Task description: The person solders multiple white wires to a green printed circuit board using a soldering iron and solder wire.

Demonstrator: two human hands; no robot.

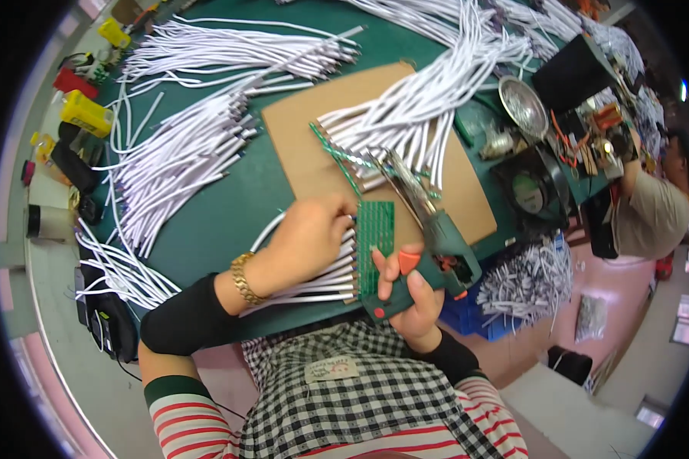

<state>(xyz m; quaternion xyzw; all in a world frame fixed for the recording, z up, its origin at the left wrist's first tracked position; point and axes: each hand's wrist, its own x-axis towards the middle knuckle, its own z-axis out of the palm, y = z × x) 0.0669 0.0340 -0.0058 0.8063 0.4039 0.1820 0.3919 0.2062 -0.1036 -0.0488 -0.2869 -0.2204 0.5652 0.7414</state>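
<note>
The green circuit board (376,220) in front of you stands with its long axis running almost straight away from your body, one short end toward your apron (321,405), the other toward the cardboard sheet (295,138). It is over the near part of the green bench (187,245), between your two hands. It is a narrow, flat rectangle, its face covered in rows of small paler marks. White cables (335,286) meet its left long edge in a close row and run off to your left, roughly square to that axis — most pass beneath or beside your left wrist.

Your left hand (306,233) is at the board's upper left corner, fingers bent and their tips close to that edge; you cannot tell from here whether they pinch a cable. Your right hand (419,312) grasps the green tool (448,236), thumb and fingers wrapped about its handle by the orange trigger (409,262), with one fingertip overlapping the board's right side in view. A silvery section — seemingly part of the tool — slants away from you and leftward, over the cardboard, near a second bundle of white cables (406,107).
</note>
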